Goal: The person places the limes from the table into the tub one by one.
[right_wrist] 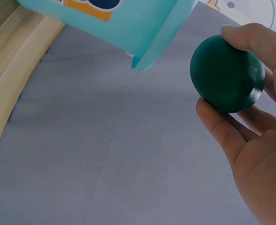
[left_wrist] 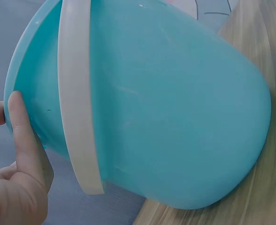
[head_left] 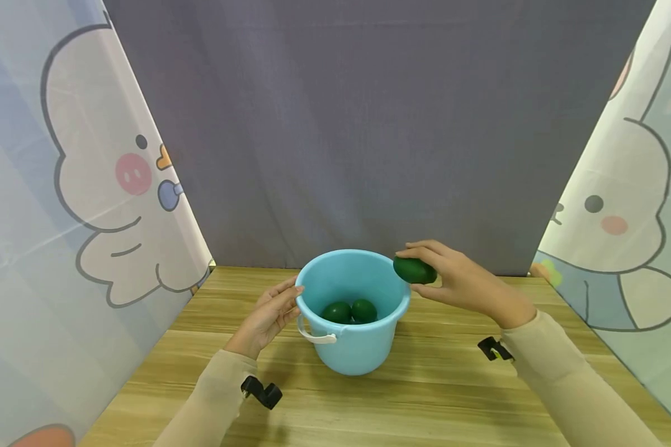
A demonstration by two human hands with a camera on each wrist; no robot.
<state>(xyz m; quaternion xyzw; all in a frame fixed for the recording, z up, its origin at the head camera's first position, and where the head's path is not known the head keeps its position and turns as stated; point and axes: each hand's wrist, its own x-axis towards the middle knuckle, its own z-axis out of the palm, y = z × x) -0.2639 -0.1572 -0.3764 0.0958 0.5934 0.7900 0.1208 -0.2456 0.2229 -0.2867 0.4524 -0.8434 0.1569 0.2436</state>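
A light blue bucket point(head_left: 353, 347) with a white handle point(head_left: 315, 337) stands on the wooden table. Inside it lie dark green avocados point(head_left: 337, 312), smooth and oval. My left hand point(head_left: 269, 316) holds the bucket's left rim; in the left wrist view its fingers point(left_wrist: 24, 136) rest against the rim and the side below it. Just above the right rim, my right hand point(head_left: 453, 276) grips another green avocado point(head_left: 414, 270). In the right wrist view the thumb and fingers close round this avocado point(right_wrist: 225, 75), apart from the bucket.
The wooden table point(head_left: 453, 385) reaches back to a grey curtain point(head_left: 358, 136). Printed cartoon sheets point(head_left: 145, 248) hang at both sides. Each wrist wears a black strap mount point(head_left: 261, 392). An orange and dark label point(right_wrist: 93, 9) shows on the bucket.
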